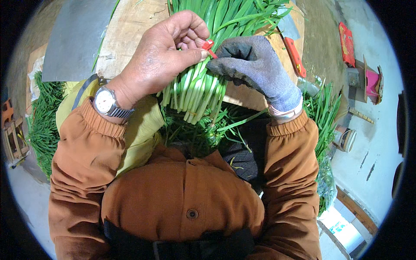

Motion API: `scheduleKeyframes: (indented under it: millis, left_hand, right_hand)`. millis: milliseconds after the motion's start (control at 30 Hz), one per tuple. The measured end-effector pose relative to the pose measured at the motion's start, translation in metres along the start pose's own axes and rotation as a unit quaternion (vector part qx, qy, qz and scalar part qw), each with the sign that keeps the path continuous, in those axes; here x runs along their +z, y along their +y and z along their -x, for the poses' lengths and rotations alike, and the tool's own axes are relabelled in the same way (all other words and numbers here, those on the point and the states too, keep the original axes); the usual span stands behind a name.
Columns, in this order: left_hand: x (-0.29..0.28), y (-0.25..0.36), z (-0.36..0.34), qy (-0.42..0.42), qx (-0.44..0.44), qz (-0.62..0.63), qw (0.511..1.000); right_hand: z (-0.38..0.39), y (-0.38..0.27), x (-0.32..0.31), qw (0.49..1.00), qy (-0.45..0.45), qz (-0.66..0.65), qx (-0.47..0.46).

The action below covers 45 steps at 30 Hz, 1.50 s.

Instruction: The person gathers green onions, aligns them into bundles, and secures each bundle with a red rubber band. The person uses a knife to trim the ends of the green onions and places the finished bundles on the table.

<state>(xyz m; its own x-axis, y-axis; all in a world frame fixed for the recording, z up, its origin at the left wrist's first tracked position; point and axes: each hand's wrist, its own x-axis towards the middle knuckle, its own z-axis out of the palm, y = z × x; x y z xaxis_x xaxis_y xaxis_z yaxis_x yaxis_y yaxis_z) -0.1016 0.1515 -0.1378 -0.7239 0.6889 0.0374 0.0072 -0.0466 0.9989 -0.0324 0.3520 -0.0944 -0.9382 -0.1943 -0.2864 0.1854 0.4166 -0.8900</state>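
Note:
A bundle of green leafy stalks with pale ends (190, 99) lies on a wooden board (112, 43). A red tie (208, 45) is at the bundle's middle. My left hand (169, 56), bare with a wristwatch, has curled fingers and its thumb on the bundle at the tie, pinching it. My right hand (255, 65), in a grey knitted glove with dark fingers, is closed at the other end of the tie, its thumb over the stalks. Some of its fingertips are hidden.
An orange-handled cleaver (294, 56) lies right of the bundle. A metal sheet (69, 39) is at upper left. Piles of greens (43, 130) flank me, with yellow fabric (143, 138) at my left. A red package (346, 43), boxes (370, 84) and a bucket (344, 138) sit at right.

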Motion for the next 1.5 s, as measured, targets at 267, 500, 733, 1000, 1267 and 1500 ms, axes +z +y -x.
scheduleKeyframes:
  millis: [267, 500, 733, 1000, 1267, 1500]
  left_hand:
    - [0.004, 0.0, 0.003, 0.016, 0.031, 0.0, 0.999]
    - [0.007, 0.001, 0.004, 0.008, 0.047, -0.035, 0.998]
    - [0.002, 0.007, 0.005, -0.041, 0.061, -0.083, 0.994]
    - [0.005, 0.01, 0.002, -0.013, 0.068, -0.091, 0.993]
    - [0.003, 0.017, 0.003, -0.024, 0.079, -0.135, 0.987]
    - [0.004, 0.025, 0.005, -0.029, 0.058, -0.181, 0.981]
  right_hand:
    - [0.0, 0.003, 0.001, 1.0, 0.026, 0.007, 0.001]
    - [0.0, 0.01, 0.004, 0.998, 0.048, 0.018, -0.021]
    - [0.005, -0.001, 0.007, 0.995, 0.068, 0.075, 0.021]
    - [0.01, -0.009, 0.017, 0.951, 0.138, 0.25, -0.119]
    - [0.014, -0.014, 0.015, 0.946, 0.138, 0.274, -0.108]
    - [0.015, -0.016, 0.011, 0.942, 0.099, 0.307, -0.092]
